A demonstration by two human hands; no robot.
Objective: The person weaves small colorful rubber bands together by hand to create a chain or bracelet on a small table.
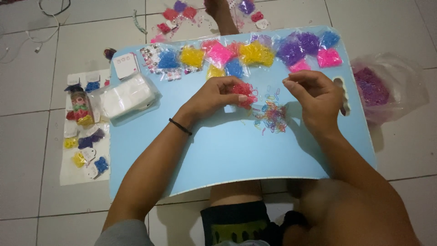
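Observation:
My left hand (214, 96) is closed around a bunch of red rubber bands (243, 91) above a light blue lap table (227, 155). My right hand (314, 98) hovers to the right with its fingertips pinched together; whether a band is between them I cannot tell. A loose pile of mixed-colour small rubber bands (271, 117) lies on the table between and below the two hands. A black band circles my left wrist.
Small bags of blue, yellow, pink and purple bands (255, 53) line the table's far edge. A packet of white cards (129, 98) sits at the left. A bag of purple bands (373, 86) lies on the tiled floor right. More small packets (86, 146) lie on the floor left.

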